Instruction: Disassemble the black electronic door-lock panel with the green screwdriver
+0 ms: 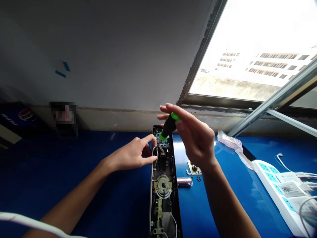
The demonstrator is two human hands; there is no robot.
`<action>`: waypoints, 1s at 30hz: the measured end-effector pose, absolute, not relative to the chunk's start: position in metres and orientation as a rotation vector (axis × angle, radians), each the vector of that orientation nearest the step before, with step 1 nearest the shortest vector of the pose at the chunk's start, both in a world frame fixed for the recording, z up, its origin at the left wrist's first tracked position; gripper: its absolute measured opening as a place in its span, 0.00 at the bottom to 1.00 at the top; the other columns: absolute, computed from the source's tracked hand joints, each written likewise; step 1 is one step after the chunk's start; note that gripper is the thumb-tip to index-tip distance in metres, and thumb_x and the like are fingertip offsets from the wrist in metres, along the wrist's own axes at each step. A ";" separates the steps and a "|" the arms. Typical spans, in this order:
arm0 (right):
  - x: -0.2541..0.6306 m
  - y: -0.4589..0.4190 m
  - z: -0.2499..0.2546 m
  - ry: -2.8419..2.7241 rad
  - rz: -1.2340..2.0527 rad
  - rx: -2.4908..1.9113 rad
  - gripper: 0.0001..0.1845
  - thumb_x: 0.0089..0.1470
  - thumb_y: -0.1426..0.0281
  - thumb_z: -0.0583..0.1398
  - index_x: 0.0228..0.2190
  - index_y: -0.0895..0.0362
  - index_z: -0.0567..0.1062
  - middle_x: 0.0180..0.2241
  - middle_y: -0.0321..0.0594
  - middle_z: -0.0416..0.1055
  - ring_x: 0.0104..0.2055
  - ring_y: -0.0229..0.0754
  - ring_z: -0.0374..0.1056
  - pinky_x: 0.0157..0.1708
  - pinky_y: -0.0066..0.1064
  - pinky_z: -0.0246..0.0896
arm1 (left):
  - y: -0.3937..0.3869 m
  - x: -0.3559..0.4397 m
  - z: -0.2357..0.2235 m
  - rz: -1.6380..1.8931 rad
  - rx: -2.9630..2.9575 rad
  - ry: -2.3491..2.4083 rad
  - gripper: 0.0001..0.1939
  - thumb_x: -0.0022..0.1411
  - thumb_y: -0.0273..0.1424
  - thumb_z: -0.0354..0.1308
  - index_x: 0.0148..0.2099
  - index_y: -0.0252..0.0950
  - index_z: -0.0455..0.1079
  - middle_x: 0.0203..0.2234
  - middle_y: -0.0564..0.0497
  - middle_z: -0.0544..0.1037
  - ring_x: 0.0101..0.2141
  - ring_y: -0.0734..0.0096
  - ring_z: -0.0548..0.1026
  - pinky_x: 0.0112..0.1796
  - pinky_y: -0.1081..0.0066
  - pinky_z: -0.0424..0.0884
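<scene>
A long black device housing (176, 205) lies open on the blue table, showing a circuit board (165, 143), white wires and a round metal part (163, 185). My right hand (195, 137) grips a green and black screwdriver (169, 127), tilted with its shaft pointing down into the upper part of the housing. Beside it, my left hand (136, 152) reaches in from the left, thumb and forefinger curved at the housing's left edge near the white wires (157, 155). Whether those fingers pinch a wire is hard to make out. The screwdriver's tip is too small to see clearly.
Right of the housing lie a wrapped cylinder (184, 182), small loose screws (198, 178) and a small board (195, 168). A white power strip (272, 195) with plugged adapters and cables stands at the right. A plastic bag (229, 140) sits near the wall. A white cable (32, 223) crosses lower left.
</scene>
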State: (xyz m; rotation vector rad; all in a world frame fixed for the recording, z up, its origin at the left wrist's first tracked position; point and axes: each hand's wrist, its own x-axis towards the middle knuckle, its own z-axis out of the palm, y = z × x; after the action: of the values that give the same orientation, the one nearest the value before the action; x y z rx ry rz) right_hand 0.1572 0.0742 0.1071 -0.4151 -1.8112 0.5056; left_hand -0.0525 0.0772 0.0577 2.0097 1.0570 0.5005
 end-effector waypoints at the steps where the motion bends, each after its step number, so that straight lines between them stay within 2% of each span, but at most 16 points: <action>1: 0.157 0.074 0.107 -1.806 0.521 -0.402 0.22 0.66 0.74 0.58 0.58 0.44 0.76 0.53 0.39 0.77 0.52 0.46 0.76 0.50 0.47 0.77 | 0.078 -0.053 0.057 0.499 2.020 1.063 0.12 0.64 0.37 0.62 0.46 0.42 0.64 0.30 0.55 0.82 0.31 0.65 0.79 0.36 0.68 0.72; 4: 0.157 0.076 0.105 -1.760 0.378 -0.449 0.19 0.57 0.72 0.69 0.49 0.43 0.82 0.44 0.37 0.77 0.43 0.43 0.76 0.41 0.41 0.79 | 0.078 -0.053 0.056 0.508 2.043 1.088 0.12 0.63 0.38 0.62 0.46 0.41 0.66 0.30 0.54 0.82 0.31 0.64 0.79 0.35 0.68 0.71; 6: 0.158 0.076 0.105 -1.758 0.304 -0.483 0.17 0.57 0.70 0.69 0.48 0.44 0.82 0.43 0.39 0.74 0.42 0.42 0.74 0.40 0.39 0.78 | 0.079 -0.053 0.056 0.515 2.031 1.085 0.12 0.63 0.38 0.62 0.45 0.41 0.66 0.29 0.54 0.81 0.30 0.65 0.78 0.34 0.68 0.71; 9: 0.158 0.076 0.106 -1.837 0.459 -0.454 0.21 0.67 0.69 0.58 0.59 0.45 0.75 0.55 0.44 0.73 0.52 0.47 0.74 0.46 0.43 0.78 | 0.079 -0.052 0.056 0.518 1.995 1.056 0.12 0.62 0.36 0.62 0.44 0.41 0.64 0.28 0.55 0.81 0.29 0.66 0.78 0.34 0.68 0.71; 11: 0.159 0.075 0.107 -1.867 0.576 -0.417 0.24 0.68 0.71 0.56 0.63 0.45 0.70 0.59 0.43 0.72 0.56 0.49 0.74 0.49 0.45 0.78 | 0.078 -0.052 0.057 0.516 1.989 1.052 0.12 0.62 0.35 0.62 0.45 0.41 0.64 0.28 0.56 0.81 0.30 0.66 0.79 0.35 0.68 0.72; 14: 0.159 0.076 0.106 -1.797 0.488 -0.436 0.23 0.60 0.73 0.65 0.55 0.43 0.78 0.49 0.39 0.77 0.47 0.46 0.76 0.44 0.43 0.80 | 0.078 -0.052 0.056 0.517 2.017 1.076 0.13 0.62 0.35 0.63 0.46 0.42 0.65 0.29 0.56 0.82 0.31 0.65 0.80 0.35 0.69 0.72; 16: 0.159 0.076 0.105 -1.751 0.361 -0.471 0.21 0.54 0.72 0.71 0.49 0.44 0.82 0.42 0.38 0.74 0.41 0.43 0.74 0.40 0.40 0.79 | 0.078 -0.052 0.056 0.524 2.029 1.094 0.12 0.62 0.35 0.64 0.45 0.42 0.65 0.29 0.56 0.82 0.31 0.66 0.80 0.34 0.70 0.72; 18: 0.159 0.076 0.106 -1.776 0.336 -0.489 0.19 0.58 0.69 0.68 0.52 0.44 0.80 0.45 0.40 0.73 0.43 0.43 0.73 0.43 0.41 0.78 | 0.078 -0.052 0.056 0.521 2.021 1.092 0.12 0.62 0.35 0.64 0.43 0.42 0.64 0.28 0.57 0.81 0.30 0.67 0.79 0.34 0.70 0.72; 20: 0.160 0.074 0.106 -1.844 0.434 -0.472 0.21 0.67 0.68 0.59 0.59 0.44 0.75 0.53 0.43 0.73 0.52 0.47 0.73 0.49 0.44 0.77 | 0.078 -0.051 0.057 0.507 2.011 1.081 0.12 0.63 0.35 0.64 0.44 0.42 0.63 0.28 0.57 0.81 0.30 0.67 0.79 0.35 0.70 0.73; 22: 0.160 0.072 0.107 -1.886 0.548 -0.435 0.24 0.69 0.70 0.54 0.63 0.44 0.70 0.58 0.42 0.73 0.56 0.48 0.74 0.52 0.45 0.77 | 0.078 -0.051 0.058 0.498 2.016 1.079 0.12 0.63 0.36 0.63 0.45 0.42 0.63 0.28 0.58 0.81 0.30 0.67 0.80 0.35 0.70 0.73; 25: 0.159 0.071 0.107 -1.828 0.504 -0.430 0.21 0.63 0.72 0.63 0.56 0.43 0.77 0.49 0.39 0.77 0.47 0.45 0.77 0.46 0.42 0.79 | 0.078 -0.051 0.058 0.500 2.038 1.095 0.13 0.63 0.36 0.64 0.47 0.42 0.65 0.28 0.57 0.82 0.30 0.66 0.80 0.34 0.70 0.73; 28: 0.160 0.072 0.108 -1.781 0.329 -0.472 0.20 0.54 0.69 0.72 0.49 0.45 0.82 0.40 0.38 0.73 0.40 0.42 0.73 0.40 0.39 0.78 | 0.077 -0.052 0.058 0.497 2.045 1.108 0.12 0.63 0.37 0.64 0.45 0.41 0.66 0.28 0.57 0.81 0.30 0.66 0.79 0.33 0.71 0.72; 30: 0.162 0.073 0.108 -1.824 0.329 -0.467 0.20 0.60 0.67 0.68 0.54 0.47 0.79 0.44 0.41 0.73 0.44 0.43 0.72 0.46 0.41 0.76 | 0.077 -0.052 0.059 0.491 2.037 1.105 0.12 0.63 0.37 0.64 0.45 0.41 0.66 0.28 0.57 0.82 0.30 0.66 0.80 0.34 0.70 0.72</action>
State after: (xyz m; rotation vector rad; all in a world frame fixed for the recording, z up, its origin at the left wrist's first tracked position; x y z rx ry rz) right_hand 0.1616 0.0730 0.1085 -0.4669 -1.8244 0.3294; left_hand -0.0516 0.0767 0.0587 2.0367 1.1050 0.4914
